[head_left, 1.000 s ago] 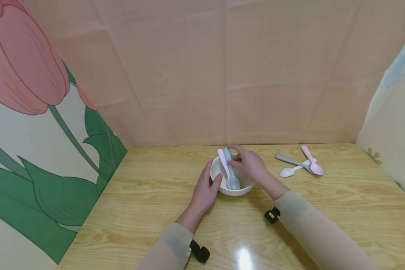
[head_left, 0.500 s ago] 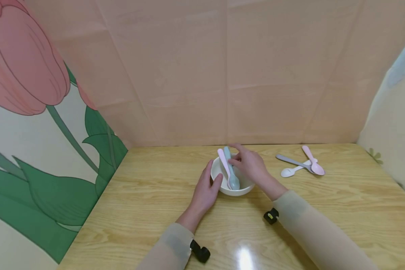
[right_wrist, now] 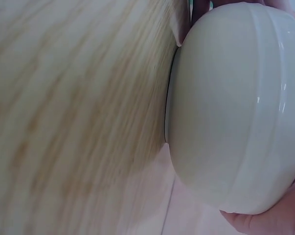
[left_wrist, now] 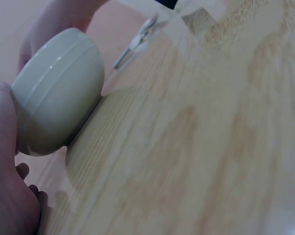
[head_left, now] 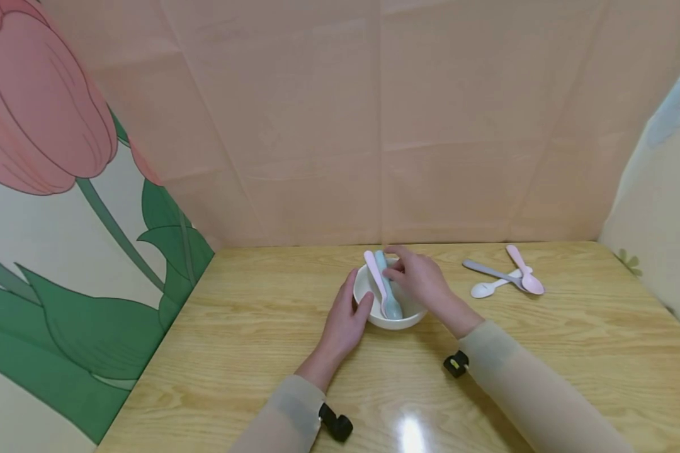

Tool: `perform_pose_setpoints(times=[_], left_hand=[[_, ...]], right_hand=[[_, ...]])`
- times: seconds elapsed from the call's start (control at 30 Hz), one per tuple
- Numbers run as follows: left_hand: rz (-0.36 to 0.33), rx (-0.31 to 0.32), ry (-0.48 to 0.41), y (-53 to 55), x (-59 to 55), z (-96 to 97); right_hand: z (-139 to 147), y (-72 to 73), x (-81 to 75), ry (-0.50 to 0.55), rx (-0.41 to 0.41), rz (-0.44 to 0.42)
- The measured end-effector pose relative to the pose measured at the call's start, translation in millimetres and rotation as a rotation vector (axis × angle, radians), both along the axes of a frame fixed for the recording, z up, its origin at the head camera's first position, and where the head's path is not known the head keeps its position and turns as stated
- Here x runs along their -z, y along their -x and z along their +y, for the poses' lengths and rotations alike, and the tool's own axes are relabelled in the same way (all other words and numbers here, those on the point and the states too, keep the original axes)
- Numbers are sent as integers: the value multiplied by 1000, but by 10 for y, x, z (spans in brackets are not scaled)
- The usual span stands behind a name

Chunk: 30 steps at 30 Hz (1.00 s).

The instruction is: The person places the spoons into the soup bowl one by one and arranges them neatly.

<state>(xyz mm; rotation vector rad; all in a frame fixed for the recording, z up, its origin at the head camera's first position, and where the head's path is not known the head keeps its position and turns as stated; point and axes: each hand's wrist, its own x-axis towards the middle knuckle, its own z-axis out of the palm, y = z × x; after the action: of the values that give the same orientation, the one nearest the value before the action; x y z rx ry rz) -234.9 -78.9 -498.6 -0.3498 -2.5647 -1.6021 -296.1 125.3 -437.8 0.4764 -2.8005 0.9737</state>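
A white bowl (head_left: 398, 323) stands on the wooden table, holding a pink spoon (head_left: 373, 264) and a light blue spoon (head_left: 393, 305) side by side, bowl ends down and handles leaning over the far rim. My left hand (head_left: 344, 318) grips the bowl's left side, thumb over the rim and fingers along the outer wall. At the right and far side, my right hand (head_left: 422, 277) pinches the blue spoon's handle, with the index fingertip at its top and the thumb against its side. In the right wrist view the bowl's wall (right_wrist: 220, 107) hides the spoons.
To the right on the table (head_left: 232, 327), a grey spoon (head_left: 487, 269), a white spoon (head_left: 483, 289) and another pink spoon (head_left: 531, 283) lie crossed in a pile. A pink backdrop (head_left: 294, 157) rises at the table's far edge, with a tulip-printed panel (head_left: 90, 296) at left.
The blue spoon's handle end has dropped slightly together with my right index finger. My left hand and the bowl have stayed in place.
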Motion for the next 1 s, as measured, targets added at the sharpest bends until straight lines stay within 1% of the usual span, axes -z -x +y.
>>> perform_pose_setpoints(times=[0.23,0.47,0.7,0.87,1.0], left_hand=[[1,6,3,1,1,-5],[-13,4,18,8,4,-16],[13,2,21,6,-6,6],[2,-3,16,7,-8,30],[-14,-5,18,10,-18,41]], right_hand=[[33,-5,-41,3,6,16],[93,-3,-125,19,22,47],[229,-30,-259,16,39,28],[355,-60,-335,26,34,18],[466,-78,-367,10,47,23]])
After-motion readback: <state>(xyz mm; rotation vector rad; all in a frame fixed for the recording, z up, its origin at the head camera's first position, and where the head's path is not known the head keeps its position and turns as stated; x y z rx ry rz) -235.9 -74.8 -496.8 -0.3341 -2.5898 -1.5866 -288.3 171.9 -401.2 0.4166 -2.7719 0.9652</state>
